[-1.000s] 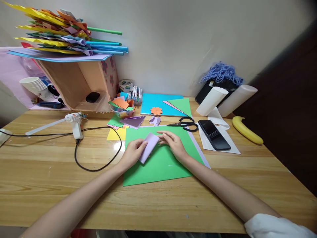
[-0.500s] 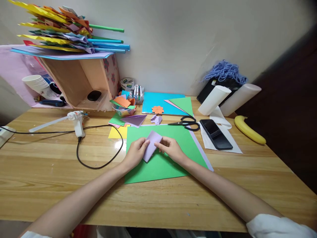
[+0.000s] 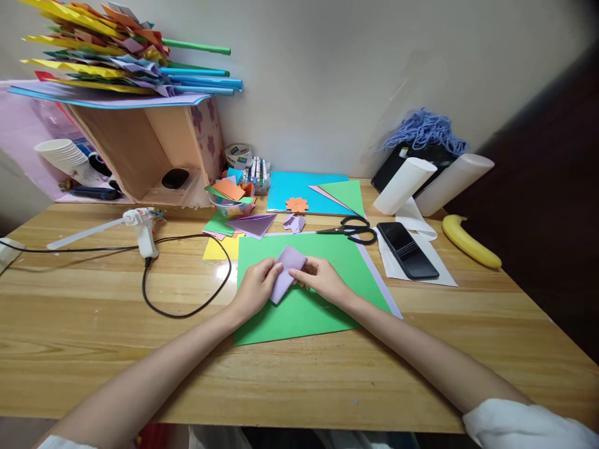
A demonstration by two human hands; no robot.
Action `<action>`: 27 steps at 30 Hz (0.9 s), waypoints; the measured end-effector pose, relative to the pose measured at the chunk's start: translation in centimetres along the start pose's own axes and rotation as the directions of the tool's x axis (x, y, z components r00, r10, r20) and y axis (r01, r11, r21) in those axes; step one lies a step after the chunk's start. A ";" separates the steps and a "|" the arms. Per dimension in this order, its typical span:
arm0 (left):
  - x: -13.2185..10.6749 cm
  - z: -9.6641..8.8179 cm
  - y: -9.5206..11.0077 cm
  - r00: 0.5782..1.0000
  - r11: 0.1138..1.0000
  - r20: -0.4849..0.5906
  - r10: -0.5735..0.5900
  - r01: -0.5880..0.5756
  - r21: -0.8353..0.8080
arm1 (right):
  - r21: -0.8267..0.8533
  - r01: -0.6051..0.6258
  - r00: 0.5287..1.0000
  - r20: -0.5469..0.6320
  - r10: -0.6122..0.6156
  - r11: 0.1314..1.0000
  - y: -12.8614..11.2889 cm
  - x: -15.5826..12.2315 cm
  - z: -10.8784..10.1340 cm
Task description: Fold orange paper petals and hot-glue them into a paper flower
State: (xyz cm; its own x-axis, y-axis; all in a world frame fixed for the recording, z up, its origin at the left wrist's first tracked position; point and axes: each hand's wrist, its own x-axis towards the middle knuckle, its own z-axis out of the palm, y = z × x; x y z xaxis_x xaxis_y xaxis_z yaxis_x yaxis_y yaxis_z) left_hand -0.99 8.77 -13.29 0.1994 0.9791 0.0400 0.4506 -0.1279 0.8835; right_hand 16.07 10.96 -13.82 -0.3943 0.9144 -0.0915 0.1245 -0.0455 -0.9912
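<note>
A folded piece of light purple paper (image 3: 287,274) is held tilted between both hands above a green sheet (image 3: 299,321). My left hand (image 3: 256,285) pinches its left edge, thumb on top and the fingers underneath. From the right, my right hand (image 3: 322,279) grips the opposite edge, its thumb pressed on the paper's face. Just beyond the green sheet lie a small purple cut-out (image 3: 294,223), a folded purple paper piece (image 3: 253,226) and black-handled scissors (image 3: 349,231). An orange paper flower (image 3: 297,204) rests on a blue sheet (image 3: 281,187).
A white glue gun (image 3: 146,234) with its looping black cord stands at left. Behind it is an open box (image 3: 206,143) topped with paper flowers. A bowl of paper scraps (image 3: 231,202) sits beside markers. At right are a phone (image 3: 407,251), a banana (image 3: 470,241) and white rolls (image 3: 405,187).
The right thumb has slid slightly leftward on the purple paper. Both hands keep their hold, and the whole view has shifted a little.
</note>
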 end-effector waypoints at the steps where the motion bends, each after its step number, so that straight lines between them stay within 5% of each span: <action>1: 0.0 0.0 0.0 1.000 1.000 0.000 0.001 -0.001 0.000 | 0.001 0.001 1.000 0.004 -0.001 1.000 0.0 0.0 0.0; 11: 0.0 -0.1 -0.2 0.999 0.999 -0.051 -0.018 0.016 -0.039 | 0.009 -0.010 0.999 0.035 0.010 1.000 -0.1 0.1 -0.3; 18: 0.5 -0.5 -0.5 0.985 0.947 -0.075 -0.156 0.128 -0.294 | -0.009 -0.012 1.000 0.014 0.012 1.000 0.0 0.2 -0.3; 27: 1.0 -0.7 -0.4 0.954 0.890 -0.058 -0.294 0.251 -0.381 | 0.028 -0.025 0.998 -0.059 0.026 0.999 -0.7 0.4 -0.6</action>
State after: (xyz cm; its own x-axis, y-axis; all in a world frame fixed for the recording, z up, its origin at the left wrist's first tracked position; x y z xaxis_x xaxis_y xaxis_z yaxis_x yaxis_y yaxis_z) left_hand -1.62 9.90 -13.31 0.0078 0.9809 -0.1942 0.1199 0.1919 0.9741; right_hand 16.34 11.60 -13.11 -0.3360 0.9352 -0.1115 0.1086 -0.0791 -0.9909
